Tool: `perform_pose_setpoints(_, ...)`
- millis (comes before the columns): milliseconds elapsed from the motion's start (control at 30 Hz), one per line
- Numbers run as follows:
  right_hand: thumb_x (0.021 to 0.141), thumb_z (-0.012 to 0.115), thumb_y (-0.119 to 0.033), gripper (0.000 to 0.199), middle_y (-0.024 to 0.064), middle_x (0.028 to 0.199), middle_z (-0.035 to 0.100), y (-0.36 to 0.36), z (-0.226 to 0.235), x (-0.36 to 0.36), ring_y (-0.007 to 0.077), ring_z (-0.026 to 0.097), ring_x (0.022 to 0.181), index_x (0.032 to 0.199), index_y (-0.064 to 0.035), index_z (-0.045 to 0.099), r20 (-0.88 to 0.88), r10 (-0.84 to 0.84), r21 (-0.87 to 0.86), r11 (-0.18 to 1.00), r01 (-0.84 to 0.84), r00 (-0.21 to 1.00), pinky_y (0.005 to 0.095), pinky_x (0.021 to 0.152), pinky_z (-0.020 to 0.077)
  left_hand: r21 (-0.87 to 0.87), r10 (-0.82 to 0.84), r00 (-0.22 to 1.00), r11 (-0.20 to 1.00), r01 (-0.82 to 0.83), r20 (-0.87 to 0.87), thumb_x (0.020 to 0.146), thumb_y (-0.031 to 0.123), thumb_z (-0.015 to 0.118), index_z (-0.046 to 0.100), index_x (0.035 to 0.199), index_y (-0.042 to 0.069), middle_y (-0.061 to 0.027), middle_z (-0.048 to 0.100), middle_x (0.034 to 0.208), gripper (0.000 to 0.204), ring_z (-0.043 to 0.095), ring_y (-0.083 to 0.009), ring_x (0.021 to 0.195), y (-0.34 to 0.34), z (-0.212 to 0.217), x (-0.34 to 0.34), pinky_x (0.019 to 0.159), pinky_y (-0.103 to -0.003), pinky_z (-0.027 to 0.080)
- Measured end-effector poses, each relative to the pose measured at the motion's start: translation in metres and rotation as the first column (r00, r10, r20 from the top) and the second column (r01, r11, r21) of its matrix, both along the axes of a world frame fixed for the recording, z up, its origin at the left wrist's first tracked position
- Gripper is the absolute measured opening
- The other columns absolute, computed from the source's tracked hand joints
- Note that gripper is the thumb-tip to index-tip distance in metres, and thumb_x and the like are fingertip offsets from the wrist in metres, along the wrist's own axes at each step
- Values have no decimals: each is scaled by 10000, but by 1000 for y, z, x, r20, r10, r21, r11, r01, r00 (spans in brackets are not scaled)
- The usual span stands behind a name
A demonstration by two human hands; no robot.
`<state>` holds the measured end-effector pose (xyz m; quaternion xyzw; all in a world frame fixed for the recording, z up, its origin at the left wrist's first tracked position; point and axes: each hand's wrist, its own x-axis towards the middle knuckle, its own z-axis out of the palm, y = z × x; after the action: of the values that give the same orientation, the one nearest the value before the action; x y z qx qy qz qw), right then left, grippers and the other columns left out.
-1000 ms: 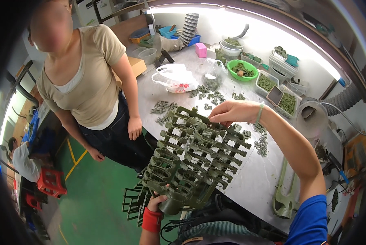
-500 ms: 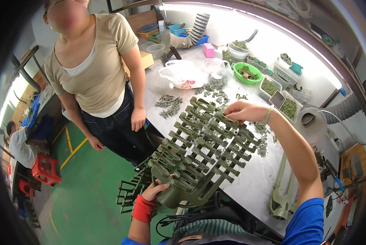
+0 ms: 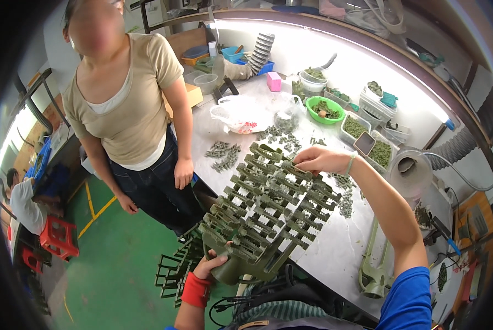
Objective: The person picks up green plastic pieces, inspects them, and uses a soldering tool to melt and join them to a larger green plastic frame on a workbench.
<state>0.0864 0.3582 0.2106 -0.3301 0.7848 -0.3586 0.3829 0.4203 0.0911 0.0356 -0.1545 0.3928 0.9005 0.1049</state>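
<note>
An olive-green tree-shaped frame with rows of toothed bars slants up from my lap over the table edge. Its rounded cup-like end lies in my left hand, whose fingers are closed round it; a red band circles that wrist. At the far end of the frame, my right hand pinches with thumb and fingertips close to the upper bars. What sits between those fingertips is too small and hidden to make out. Loose small green-grey toothed pieces lie on the table beyond the frame.
A person in a beige top stands at the left, by the table. Toward the back are a white plastic bag, a bright green bowl and tubs of green pieces. A forked green frame lies at right.
My view has shifted slightly, so the scene sits a little lower and further left. Both hands keep their places on the frame, the right one still pinching at its far end.
</note>
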Motion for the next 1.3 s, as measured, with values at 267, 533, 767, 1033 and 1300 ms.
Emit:
perform_pose_setpoints(267,941,609,-285,264,-39,781,582,-6,-5,4,56,535,692,1046,-50,666,-11,8,-48,999,-8,1000,237,625,466,29,41,999,999,-41,-21,821,28,622,507,1364,35,-117,640,1194,555,625,-240,1061,3,-4,3,950,-356,483)
perform_pose_setpoints(533,942,620,-313,336,-3,783,612,-13,-3,13,68,552,667,1119,-31,661,-92,61,-29,998,-64,994,254,622,465,-31,101,995,994,-101,1,787,15,639,512,1356,34,-108,647,1146,582,625,-235,1045,5,-4,15,951,-344,481)
perform_pose_setpoints(767,936,598,-317,348,81,920,695,-18,7,11,164,619,824,1128,-38,677,-327,103,30,995,-99,939,317,785,493,48,150,983,987,-156,105,800,35,628,499,1363,9,-133,636,1166,578,636,-255,1032,7,-2,11,932,-374,505)
perform_pose_setpoints(1033,937,623,-285,342,32,1009,642,-27,14,9,100,621,786,1166,-32,649,9,40,101,994,-40,999,267,702,552,35,48,997,998,-50,57,827,109,649,576,1202,4,-136,669,1089,396,667,-251,973,-54,-42,33,867,-367,543)
perform_pose_setpoints(1300,927,623,-287,338,38,896,655,-34,7,9,98,626,793,1141,-28,660,-102,83,5,997,-82,991,273,672,552,-77,80,994,993,-86,-74,856,186,643,478,1333,-4,-140,612,1231,539,615,-265,1109,-48,-12,30,965,-383,493)
